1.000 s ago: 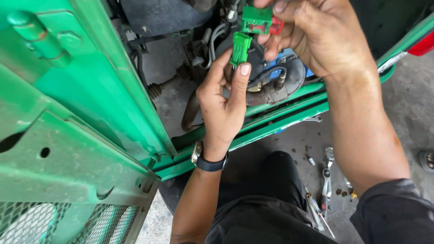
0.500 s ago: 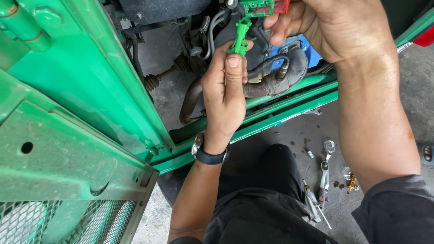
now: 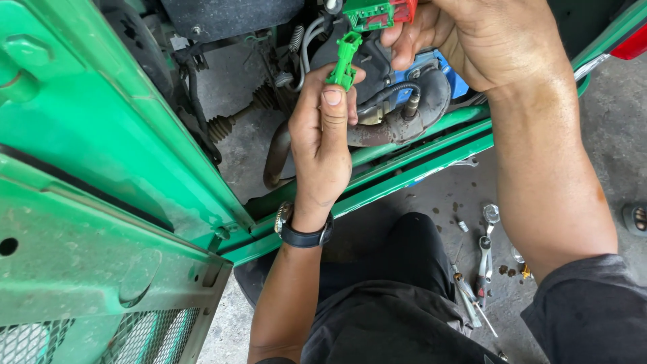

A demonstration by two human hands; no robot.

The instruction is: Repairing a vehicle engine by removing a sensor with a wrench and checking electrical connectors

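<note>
Your left hand, a dark watch on its wrist, pinches a small green plastic connector between thumb and fingers, holding it upright just below and to the left of your right hand. That right hand is closed around a larger green-and-red connector block at the top edge of the view, with the small connector's tip close under it; whether the two parts touch cannot be told. Behind both hands sit a rusty exhaust pipe and dark hoses inside the vehicle's green frame. To the left of your left hand stands the green body panel. Below your right forearm, spanners lie on the stained concrete floor.
</note>
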